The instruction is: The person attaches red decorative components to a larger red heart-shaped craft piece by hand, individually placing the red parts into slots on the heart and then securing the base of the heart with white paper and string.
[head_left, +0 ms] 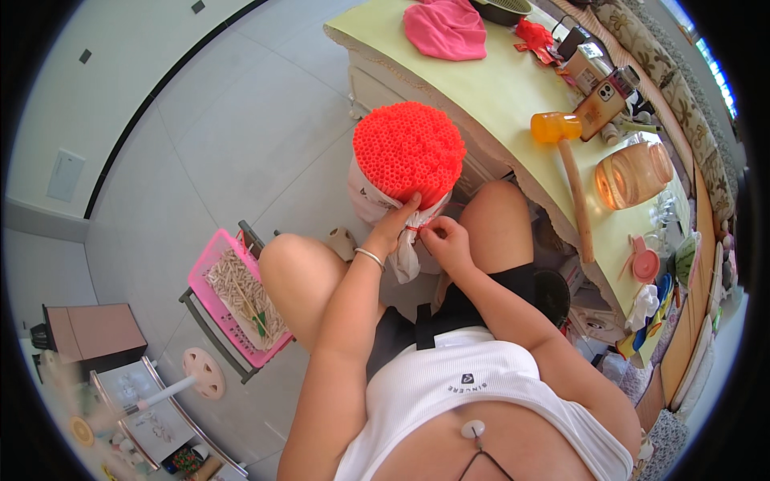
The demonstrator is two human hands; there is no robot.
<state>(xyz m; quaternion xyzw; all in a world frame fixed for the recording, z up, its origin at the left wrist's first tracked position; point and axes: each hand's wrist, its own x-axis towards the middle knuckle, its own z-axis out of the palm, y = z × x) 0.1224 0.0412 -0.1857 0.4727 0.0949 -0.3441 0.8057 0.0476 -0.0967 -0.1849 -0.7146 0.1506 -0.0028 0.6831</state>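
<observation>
A thick round bundle of red plastic tubes (409,148) stands upright between my knees, its open ends facing up. A white plastic bag (365,195) wraps its lower part, and the bag's gathered end (405,260) hangs toward me. Closed around that gathered plastic is my left hand (393,226), its thumb pointing up against the tubes. My right hand (447,243) pinches a thin red tie (415,229) that circles the gathered neck. Its fingertips partly hide the tie's end.
To the left, a pink basket (204,268) of small pale sticks sits on a dark-framed stand. A yellow-green table (513,104) runs along the right, bearing an orange-headed mallet (576,192), a phone (601,104), a jar of liquid (634,175) and a pink cloth (445,30).
</observation>
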